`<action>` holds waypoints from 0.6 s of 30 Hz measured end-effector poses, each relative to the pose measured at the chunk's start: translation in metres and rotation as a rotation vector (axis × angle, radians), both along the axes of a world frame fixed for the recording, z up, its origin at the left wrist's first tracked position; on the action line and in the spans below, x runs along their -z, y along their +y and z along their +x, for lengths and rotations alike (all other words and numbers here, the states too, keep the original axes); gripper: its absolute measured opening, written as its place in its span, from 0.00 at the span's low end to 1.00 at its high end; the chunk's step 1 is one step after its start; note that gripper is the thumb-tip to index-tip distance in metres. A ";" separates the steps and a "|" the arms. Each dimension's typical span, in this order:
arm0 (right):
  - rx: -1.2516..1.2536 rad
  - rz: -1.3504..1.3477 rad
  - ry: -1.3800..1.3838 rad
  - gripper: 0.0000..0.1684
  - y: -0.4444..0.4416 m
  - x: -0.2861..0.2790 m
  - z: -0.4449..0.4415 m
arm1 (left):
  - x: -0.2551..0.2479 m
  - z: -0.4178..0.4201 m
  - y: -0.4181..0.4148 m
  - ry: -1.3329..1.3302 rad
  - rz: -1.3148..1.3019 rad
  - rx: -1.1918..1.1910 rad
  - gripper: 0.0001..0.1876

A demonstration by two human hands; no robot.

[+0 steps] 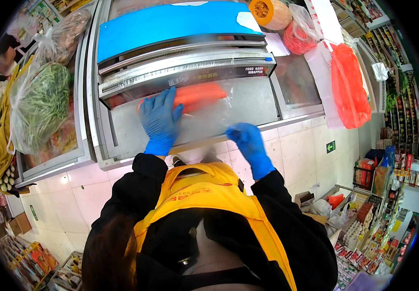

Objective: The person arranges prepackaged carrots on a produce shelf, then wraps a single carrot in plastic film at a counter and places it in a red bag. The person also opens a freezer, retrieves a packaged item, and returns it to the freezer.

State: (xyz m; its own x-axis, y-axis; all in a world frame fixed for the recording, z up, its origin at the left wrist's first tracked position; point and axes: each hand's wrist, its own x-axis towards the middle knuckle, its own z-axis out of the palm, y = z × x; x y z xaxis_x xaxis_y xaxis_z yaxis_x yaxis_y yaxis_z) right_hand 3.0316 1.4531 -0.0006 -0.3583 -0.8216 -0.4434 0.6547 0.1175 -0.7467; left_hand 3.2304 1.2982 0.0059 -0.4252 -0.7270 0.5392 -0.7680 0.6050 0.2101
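Several orange carrots (202,96) lie side by side on the grey plate of a hand wrapping machine (202,125), with clear plastic film (227,105) over them. My left hand (161,118), in a blue glove, holds their left end down, the fingers laid over the film and the thumb on the near side. Low at the plate's front edge, my right hand (247,143), gloved too, has its fingers pinched together on a gathered edge of the film. The hand's motion blurs that film. Behind the carrots runs the machine's metal cutter bar (187,69).
A blue board (180,23) covers the machine's back. To the left are bags of green beans (45,105) on a freezer chest. At right stand a cut pumpkin (273,14), a bag of red strips (298,36) and a red plastic bag (349,87). Crates (356,207) line the lower right.
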 end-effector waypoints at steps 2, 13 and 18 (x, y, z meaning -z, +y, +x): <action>-0.032 -0.289 -0.147 0.09 0.005 0.007 -0.022 | -0.001 0.003 0.003 0.008 -0.009 0.031 0.23; -0.062 -0.200 0.477 0.19 -0.104 -0.028 0.010 | -0.002 0.002 0.002 0.047 0.053 0.037 0.23; -0.047 -0.417 1.442 0.16 -0.109 -0.011 0.009 | -0.006 0.000 0.002 0.052 0.050 0.024 0.26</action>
